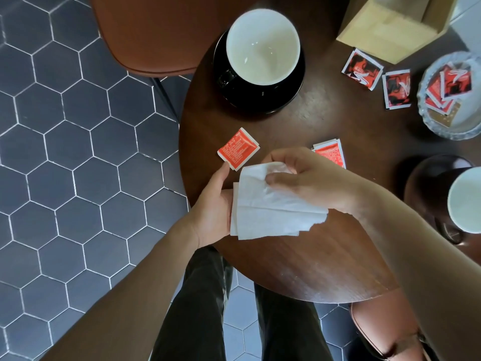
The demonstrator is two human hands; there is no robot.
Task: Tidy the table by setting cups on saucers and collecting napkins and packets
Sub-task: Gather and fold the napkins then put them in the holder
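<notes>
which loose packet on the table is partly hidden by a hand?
The red packet behind the right hand; the packet by the left thumb and the two dark-printed ones near the glass dish lie fully visible.

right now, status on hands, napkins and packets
Left hand and right hand both on white napkins. Four red packets still loose on table, nearest by left fingers. Nothing blocking.

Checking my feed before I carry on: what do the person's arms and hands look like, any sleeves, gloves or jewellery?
Both forearms are bare up to the frame edge, no sleeves showing. The left hand and right hand wear no gloves, and no rings or watch are visible. Dark trousers cover the legs below.
</notes>
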